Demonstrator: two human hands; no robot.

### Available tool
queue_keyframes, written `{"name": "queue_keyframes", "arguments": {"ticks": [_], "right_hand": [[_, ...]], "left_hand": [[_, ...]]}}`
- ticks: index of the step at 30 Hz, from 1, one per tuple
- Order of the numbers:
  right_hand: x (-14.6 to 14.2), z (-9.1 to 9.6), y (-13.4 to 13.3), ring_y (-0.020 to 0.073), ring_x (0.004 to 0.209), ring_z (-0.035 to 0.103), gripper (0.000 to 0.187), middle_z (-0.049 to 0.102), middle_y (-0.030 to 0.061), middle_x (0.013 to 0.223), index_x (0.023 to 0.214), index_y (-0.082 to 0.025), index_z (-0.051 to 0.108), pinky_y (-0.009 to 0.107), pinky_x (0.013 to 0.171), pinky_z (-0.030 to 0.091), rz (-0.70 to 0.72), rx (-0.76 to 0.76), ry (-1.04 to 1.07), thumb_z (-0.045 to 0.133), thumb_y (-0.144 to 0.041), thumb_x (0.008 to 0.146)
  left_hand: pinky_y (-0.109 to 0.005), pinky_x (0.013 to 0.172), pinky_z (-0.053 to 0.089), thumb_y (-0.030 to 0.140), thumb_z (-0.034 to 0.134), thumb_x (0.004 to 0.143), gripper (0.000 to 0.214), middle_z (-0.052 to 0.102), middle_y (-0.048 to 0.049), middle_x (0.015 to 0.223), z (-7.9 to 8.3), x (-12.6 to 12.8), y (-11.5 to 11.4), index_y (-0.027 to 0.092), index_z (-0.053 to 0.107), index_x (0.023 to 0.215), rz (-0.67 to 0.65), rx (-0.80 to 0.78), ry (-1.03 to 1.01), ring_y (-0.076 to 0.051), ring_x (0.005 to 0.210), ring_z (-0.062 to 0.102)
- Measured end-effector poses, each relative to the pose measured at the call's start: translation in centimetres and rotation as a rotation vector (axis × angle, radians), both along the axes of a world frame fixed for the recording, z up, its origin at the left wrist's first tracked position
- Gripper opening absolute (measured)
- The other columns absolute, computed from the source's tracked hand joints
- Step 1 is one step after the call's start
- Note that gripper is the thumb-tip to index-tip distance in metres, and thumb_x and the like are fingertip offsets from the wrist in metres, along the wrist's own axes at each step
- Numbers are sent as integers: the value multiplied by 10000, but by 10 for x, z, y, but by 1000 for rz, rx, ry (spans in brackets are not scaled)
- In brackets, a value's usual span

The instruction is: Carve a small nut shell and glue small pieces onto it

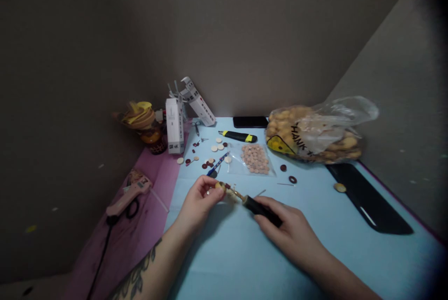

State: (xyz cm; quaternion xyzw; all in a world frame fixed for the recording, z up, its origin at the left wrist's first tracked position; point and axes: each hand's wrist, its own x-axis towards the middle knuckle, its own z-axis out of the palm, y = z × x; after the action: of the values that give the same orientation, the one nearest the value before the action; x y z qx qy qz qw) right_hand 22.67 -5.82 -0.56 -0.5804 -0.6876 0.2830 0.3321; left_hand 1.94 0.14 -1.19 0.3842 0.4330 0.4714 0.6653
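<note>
Your left hand (201, 199) pinches a small, rounded, yellowish piece (220, 186) between thumb and fingertips, above the middle of the desk (224, 262). Your right hand (289, 223) is wrapped around the smooth black handle of a tool (262, 211); its thin brassy tip points at the piece, though you cannot tell whether they touch. Pale crumbs lie below the tip.

The desk is covered in matte blue, with a pink strip (154, 183) along the left edge carrying a pink plastic glue gun (129, 195). Beyond your hands are flat round white discs (220, 147), dark red discs (205, 166), a blue patterned pen (217, 163) and a clear flat pouch (233, 162) of pinkish beads (257, 159). A black-and-yellow cutter (240, 136) lies before the glossy phone (250, 122) at the far edge. By the right edge, a long black blade-shaped thing (371, 199) bears one tan lump (339, 187).

The crinkled plastic bag (315, 136) of tan lumps at the far right corner reads "THANK Y", the rest hidden in folds. The upright white box (175, 127) has dark Chinese characters.
</note>
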Motion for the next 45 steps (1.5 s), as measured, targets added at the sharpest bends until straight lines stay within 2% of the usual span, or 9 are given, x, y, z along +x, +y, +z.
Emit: {"name": "queue_keyframes", "arguments": {"ticks": [11, 17, 20, 25, 32, 35, 39, 45], "right_hand": [[-1, -3, 1, 224, 825, 722, 271, 763, 58, 960, 1038, -219, 678, 337, 729, 579, -23, 21, 19, 554, -260, 800], [0, -5, 3, 231, 844, 726, 277, 765, 64, 961, 1033, -201, 673, 344, 753, 577, -67, 32, 44, 560, -277, 791], [-1, -4, 1, 225, 851, 721, 275, 761, 58, 972, 1043, -209, 667, 330, 749, 575, -54, 25, 41, 553, -270, 800], [-3, -3, 0, 219, 866, 713, 268, 755, 52, 991, 1045, -216, 667, 319, 754, 569, -36, 13, 36, 543, -252, 810], [-3, -5, 0, 209, 858, 712, 283, 754, 55, 988, 1055, -195, 666, 307, 771, 562, -38, 9, 36, 555, -279, 808], [-2, -6, -1, 206, 846, 715, 280, 757, 51, 979, 1054, -202, 665, 296, 746, 566, -33, 20, 32, 547, -273, 810], [-2, -7, 0, 210, 843, 719, 284, 759, 56, 978, 1058, -197, 665, 302, 744, 572, -36, 54, 16, 553, -272, 808], [-1, -8, 0, 215, 871, 718, 290, 757, 68, 1007, 1065, -194, 672, 312, 773, 570, -26, 80, -25, 551, -256, 809]], "left_hand": [[-230, 640, 439, 346, 808, 655, 318, 661, 7, 731, 2, 1, -1, 178, 586, 809, 39, 33, 98, -113, 651, 588], [-236, 751, 483, 298, 824, 654, 331, 681, 11, 794, 5, 0, 0, 177, 612, 877, 16, -85, -116, -111, 740, 647], [-231, 747, 498, 267, 823, 663, 339, 699, -13, 863, 8, -1, 0, 168, 644, 933, 6, -164, -197, -118, 766, 667], [-204, 765, 500, 218, 835, 650, 340, 719, -43, 938, 5, -1, 1, 151, 694, 952, 2, -188, -208, -103, 788, 665], [-210, 726, 491, 232, 887, 550, 432, 718, -38, 899, 5, 2, -1, 157, 711, 938, 34, -214, -212, -104, 750, 646], [-217, 705, 478, 271, 860, 588, 436, 709, -46, 887, 4, 1, 0, 149, 705, 977, 37, -143, -105, -101, 727, 617], [-244, 677, 465, 281, 798, 641, 427, 678, -33, 803, 2, 0, 1, 140, 671, 1023, 21, 32, 183, -118, 702, 591], [-262, 635, 475, 241, 749, 632, 286, 623, 6, 754, 3, 0, 1, 177, 579, 853, 103, 222, 470, -131, 673, 581]]}}
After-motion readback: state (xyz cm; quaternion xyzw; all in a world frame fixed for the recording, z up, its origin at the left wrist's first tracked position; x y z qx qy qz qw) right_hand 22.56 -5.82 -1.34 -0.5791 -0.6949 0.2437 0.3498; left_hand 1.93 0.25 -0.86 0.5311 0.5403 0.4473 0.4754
